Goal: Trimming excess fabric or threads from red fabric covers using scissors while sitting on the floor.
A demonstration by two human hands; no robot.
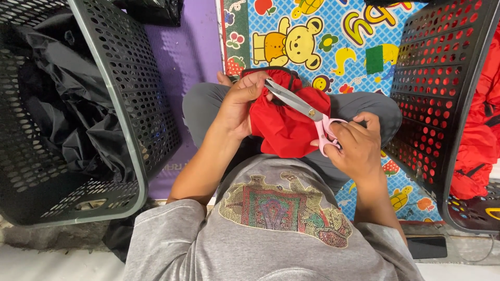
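Left hand: the left hand (240, 101) is closed on the upper edge of the red fabric piece (285, 125), which is pinched between thumb and fingers and held up over the lap.
Right hand: the right hand (355, 144) is wrapped around the pink handles of the scissors (306, 112), with fingers threaded through the loops (the exact finger count in each loop cannot be told).
Scissors: the blades are seen nearly shut and are pointed up and to the left, with the tip lying at the left hand's fingertips, just at the fabric's top edge.
Red fabric: it is bunched in the middle of the scene, over the crossed legs in grey trousers (200, 106), between the two hands; a dark trim is seen along its far edge.
Left basket: a grey perforated basket (122, 104) is tipped at the left and is filled with black fabric (67, 99).
Right basket: a dark perforated basket (437, 93) is stood at the right, with red cloth (479, 140) seen through its holes and beside it.
Floor: a colourful play mat (323, 36) with cartoon animals is spread at the far side, and a purple mat (187, 52) is laid to its left.
Near edge: a dark phone (427, 247) is laid flat at the near right.
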